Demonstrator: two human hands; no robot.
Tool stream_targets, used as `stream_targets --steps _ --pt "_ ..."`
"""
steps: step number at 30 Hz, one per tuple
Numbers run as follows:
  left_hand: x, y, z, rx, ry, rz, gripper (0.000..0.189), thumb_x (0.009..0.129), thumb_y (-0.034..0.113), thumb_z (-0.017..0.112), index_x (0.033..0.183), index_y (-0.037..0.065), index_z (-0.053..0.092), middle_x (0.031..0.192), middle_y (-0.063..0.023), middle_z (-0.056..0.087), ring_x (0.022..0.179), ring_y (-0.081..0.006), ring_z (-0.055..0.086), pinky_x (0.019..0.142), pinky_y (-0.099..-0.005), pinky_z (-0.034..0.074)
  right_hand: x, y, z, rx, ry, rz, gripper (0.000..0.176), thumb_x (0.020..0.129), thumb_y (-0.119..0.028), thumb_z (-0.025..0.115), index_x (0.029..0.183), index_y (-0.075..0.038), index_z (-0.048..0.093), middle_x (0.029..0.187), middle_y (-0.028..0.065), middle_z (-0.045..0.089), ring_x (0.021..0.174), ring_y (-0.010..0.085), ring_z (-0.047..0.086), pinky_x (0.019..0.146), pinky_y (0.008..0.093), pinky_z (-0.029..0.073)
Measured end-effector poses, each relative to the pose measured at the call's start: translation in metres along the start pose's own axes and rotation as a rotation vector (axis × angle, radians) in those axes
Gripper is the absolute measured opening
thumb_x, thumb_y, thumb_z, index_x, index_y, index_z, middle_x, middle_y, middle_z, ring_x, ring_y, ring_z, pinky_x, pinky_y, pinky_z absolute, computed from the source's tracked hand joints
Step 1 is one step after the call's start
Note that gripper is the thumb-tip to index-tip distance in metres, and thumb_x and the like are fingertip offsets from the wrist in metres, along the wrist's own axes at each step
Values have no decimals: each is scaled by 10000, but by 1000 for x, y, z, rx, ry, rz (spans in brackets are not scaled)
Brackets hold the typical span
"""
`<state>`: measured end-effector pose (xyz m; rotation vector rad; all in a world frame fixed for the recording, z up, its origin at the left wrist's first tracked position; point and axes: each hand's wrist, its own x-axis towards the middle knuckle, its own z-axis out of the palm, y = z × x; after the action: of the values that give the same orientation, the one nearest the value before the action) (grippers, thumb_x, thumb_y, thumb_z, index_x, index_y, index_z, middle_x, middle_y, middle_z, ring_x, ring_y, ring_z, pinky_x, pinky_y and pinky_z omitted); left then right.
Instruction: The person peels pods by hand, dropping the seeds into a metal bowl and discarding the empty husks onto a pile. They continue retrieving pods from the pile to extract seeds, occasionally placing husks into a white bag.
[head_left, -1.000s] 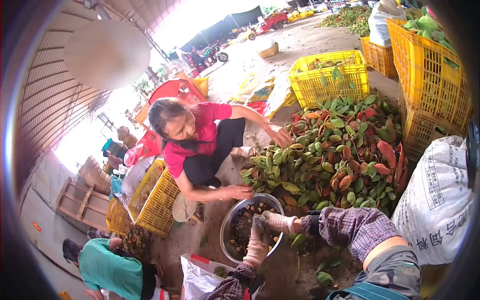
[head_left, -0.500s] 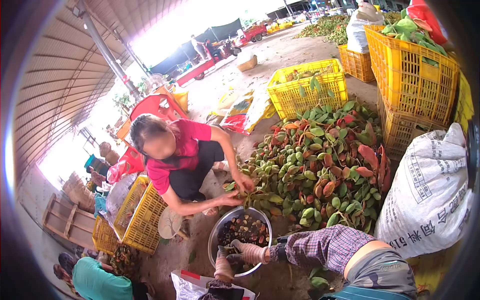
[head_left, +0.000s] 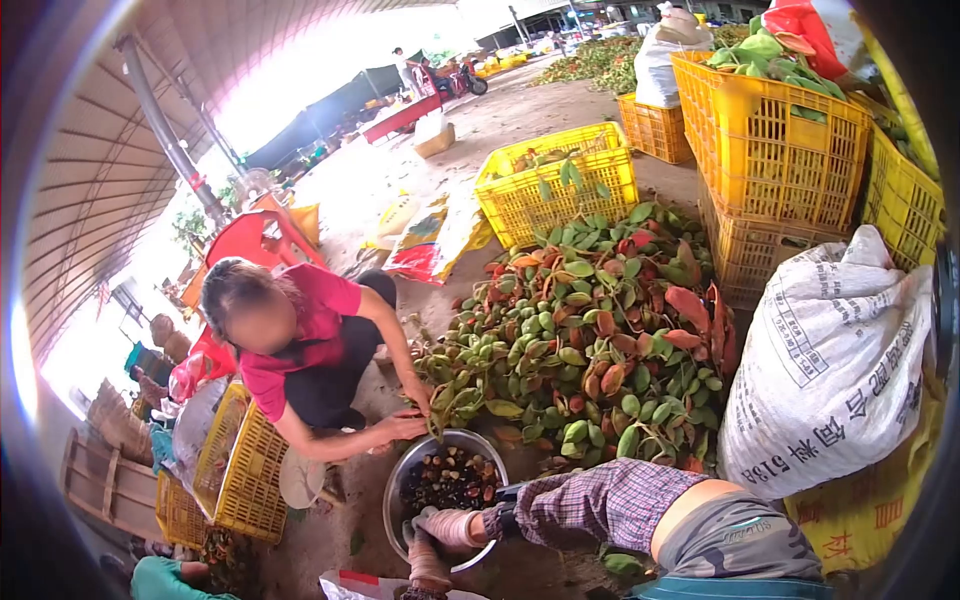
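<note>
A metal basin (head_left: 397,478) stands on the ground, holding dark and reddish-brown pieces (head_left: 453,478) that look like seeds or nuts. My right hand (head_left: 452,526), in a worn glove with a pinkish cuff, reaches over the basin's near side from the right. My left hand (head_left: 424,562), gloved too, comes up from below and meets it at the near rim. Both sets of fingers look curled together; whatever is between them is too small or hidden. Beside the basin spreads a big heap of green and reddish pods with leaves (head_left: 590,350).
Across the basin a crouching person in a pink shirt (head_left: 318,310) handles a leafy stem. Yellow crates (head_left: 560,195) stand behind the heap, with stacked crates (head_left: 770,140) and a full white sack (head_left: 830,370) at right. Another person's green sleeve (head_left: 165,580) shows lower left.
The view has swung right, so the surroundings sit further left. My hands have drawn closer together at the near side of the basin. The person opposite still handles the stem.
</note>
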<state>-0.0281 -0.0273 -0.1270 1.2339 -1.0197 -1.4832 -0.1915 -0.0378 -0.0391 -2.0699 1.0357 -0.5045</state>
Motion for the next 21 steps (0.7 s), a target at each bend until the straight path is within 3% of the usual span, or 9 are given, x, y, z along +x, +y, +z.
stream_targets --steps 5,6,10,11,14,15,17,20,21 --pt "-26 25 18 -243 94 -124 422 948 363 421 1242 75 513 1243 -100 543 1143 -218 528 1011 -371 398 -4 0 0 -90 7 -116 434 713 -203 670 1115 -107 536 1090 208 542 983 373 598 822 439 495" --pt "-44 53 45 -314 16 -152 333 969 394 417 1144 144 549 1163 -68 567 1107 -221 529 981 -360 408 -5 2 3 -68 21 -137 427 720 -219 662 1111 -112 530 1070 205 546 949 371 610 797 446 503" --pt "-39 34 39 -471 81 -116 218 953 328 484 1080 164 550 1102 -33 575 1044 -196 553 935 -360 439 2 20 19 -87 111 -246 390 741 -237 635 1093 -113 523 1012 197 555 922 359 621 750 438 514" --pt "-46 37 44 -177 47 49 203 958 310 474 1079 163 545 1096 -34 576 1046 -191 554 925 -359 446 -1 18 13 -87 75 -248 388 740 -241 636 1088 -109 525 1011 196 555 924 365 619 750 436 515" --pt "-51 49 45 183 80 121 229 941 244 492 1129 130 556 1108 -39 581 1044 -208 558 943 -357 443 1 25 19 -155 38 -179 358 765 -258 642 1071 -105 536 975 135 574 871 308 629 739 415 517" --pt "-54 53 45 206 83 76 242 935 222 497 1145 119 559 1112 -41 582 1044 -214 559 949 -357 442 21 47 47 680 -152 -9 334 790 -240 641 1083 -120 538 960 99 582 858 252 612 744 391 509" --pt "-48 54 41 -161 86 -158 270 926 221 512 1178 132 544 1091 -46 578 1004 -214 566 868 -382 485 34 68 76 1573 -370 189 290 838 -187 630 1111 -154 536 941 37 591 852 155 560 759 339 485" --pt "-44 46 34 -298 116 -245 349 924 257 526 1251 141 496 1107 -45 555 991 -209 560 789 -396 528 0 45 28 786 -144 -44 273 882 -106 600 1131 -186 522 969 -4 595 930 97 503 803 282 438" --pt "-49 54 40 -293 152 -282 339 928 293 528 1230 140 518 1143 -55 557 1039 -230 550 846 -410 503 -7 37 25 794 -109 -53 253 892 -111 586 1126 -180 518 979 -4 592 949 93 492 802 279 435"
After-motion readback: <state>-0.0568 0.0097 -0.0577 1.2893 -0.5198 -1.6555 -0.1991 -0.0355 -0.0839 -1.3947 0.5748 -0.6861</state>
